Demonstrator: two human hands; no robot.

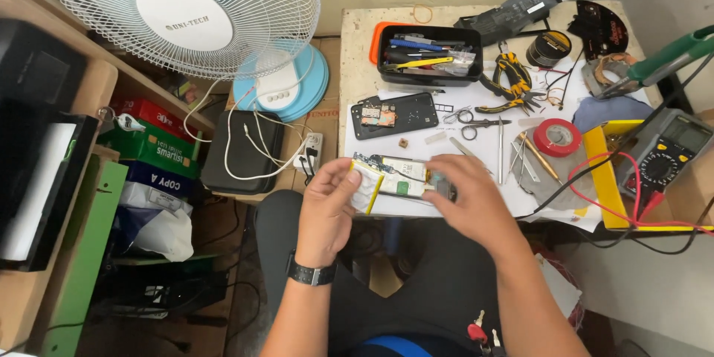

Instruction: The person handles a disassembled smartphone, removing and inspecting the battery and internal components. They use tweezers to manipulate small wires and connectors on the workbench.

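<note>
Seemingly mid-disassembly, the left hand [327,204] pinches the opened phone [394,177] at the desk's [357,44] six-o'clock edge while the right hand [465,197] curls its fingers on the other end, so careful prying seems next.

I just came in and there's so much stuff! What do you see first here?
First, the two hands at the table edge: the left hand and right hand hold an opened phone between them. Then the big white fan at top left. A red tape roll and a multimeter lie to the right.
</note>
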